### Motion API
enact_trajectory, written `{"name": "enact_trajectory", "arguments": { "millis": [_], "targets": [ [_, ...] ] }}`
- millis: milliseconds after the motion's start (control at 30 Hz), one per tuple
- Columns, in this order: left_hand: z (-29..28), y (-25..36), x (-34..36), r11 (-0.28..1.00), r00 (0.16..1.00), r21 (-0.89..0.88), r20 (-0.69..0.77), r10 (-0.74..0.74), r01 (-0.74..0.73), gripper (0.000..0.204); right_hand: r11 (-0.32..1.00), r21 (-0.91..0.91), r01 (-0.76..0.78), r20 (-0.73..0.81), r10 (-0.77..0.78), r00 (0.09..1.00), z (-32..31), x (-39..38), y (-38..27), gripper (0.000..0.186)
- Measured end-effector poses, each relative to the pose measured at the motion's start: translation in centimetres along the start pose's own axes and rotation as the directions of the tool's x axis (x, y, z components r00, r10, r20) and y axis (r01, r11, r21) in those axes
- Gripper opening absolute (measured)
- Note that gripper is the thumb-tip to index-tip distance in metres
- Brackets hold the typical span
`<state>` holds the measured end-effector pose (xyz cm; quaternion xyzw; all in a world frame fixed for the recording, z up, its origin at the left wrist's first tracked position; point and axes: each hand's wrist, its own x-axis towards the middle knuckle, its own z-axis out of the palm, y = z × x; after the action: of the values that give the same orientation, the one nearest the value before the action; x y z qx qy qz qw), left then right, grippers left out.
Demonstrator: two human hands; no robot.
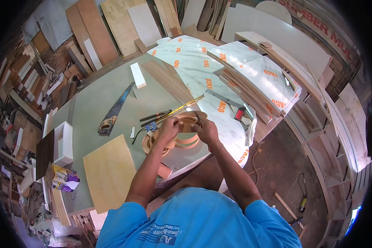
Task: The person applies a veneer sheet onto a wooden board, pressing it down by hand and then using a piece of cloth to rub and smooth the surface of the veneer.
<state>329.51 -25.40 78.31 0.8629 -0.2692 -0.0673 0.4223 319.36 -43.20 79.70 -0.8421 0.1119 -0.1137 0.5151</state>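
Note:
A coil of thin tan-brown edge banding strip (189,141) lies loosely looped on the worktable in front of me. My left hand (169,129) is closed in a pinch on part of the strip. Across from it, my right hand (206,133) is closed on the strip too. A slim dark piece juts up from the right fingers; whether it is a tool or a strip end I cannot tell. Left of the hands lie black-handled pliers (155,117) and a small blue object (151,126). A yellow folding ruler (188,104) rests just beyond.
A handsaw (115,109) lies on the green-grey tabletop (87,111), with a plywood sheet (109,173) nearer me. Marble-patterned panels (252,74) and brown strips are stacked at right, beside a metal square (225,98). A white box (64,144) stands at the left edge.

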Motion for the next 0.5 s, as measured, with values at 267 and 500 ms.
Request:
{"name": "enact_trajectory", "arguments": {
  "millis": [267, 500],
  "targets": [
    [5.6, -0.9, -0.5, 0.942, 0.927, 0.335, -0.36, 0.106, 0.023, 0.013, 0.927, -0.376, 0.005, -0.273, -0.116, 0.955, 4.2, -2.8, -1.0, 0.019],
    [6.4, -1.6, -0.5, 0.941, 0.884, 0.295, -0.468, -0.009, 0.166, 0.02, 0.94, -0.337, -0.056, -0.286, -0.045, 0.957, 5.8, -3.6, -2.7, 0.017]
  ]
}}
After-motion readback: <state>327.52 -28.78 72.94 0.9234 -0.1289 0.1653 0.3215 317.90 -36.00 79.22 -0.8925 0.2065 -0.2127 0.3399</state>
